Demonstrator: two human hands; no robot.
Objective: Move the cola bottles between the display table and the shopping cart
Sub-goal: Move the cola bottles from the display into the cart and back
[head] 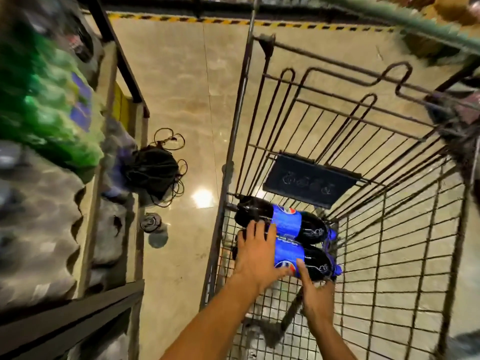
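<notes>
While both forearms are reaching down into the shopping cart (389, 203), the left hand (255, 252) is lying over the base end of the nearer cola bottle (309, 261), its fingers spread and curving over the dark body beside the blue label. The right hand (315, 294) is coming at the same bottle from the near side, thumb stretched up across the label and the other fingers tucked underneath, so it is gripping the bottle. The two hands are sitting close together on that one bottle. It is lying on its side on the cart's wire floor, touching a second cola bottle (283, 219) lying parallel just beyond it. To the left, blurred wrapped bottle packs are sitting on the display table (88, 203).
</notes>
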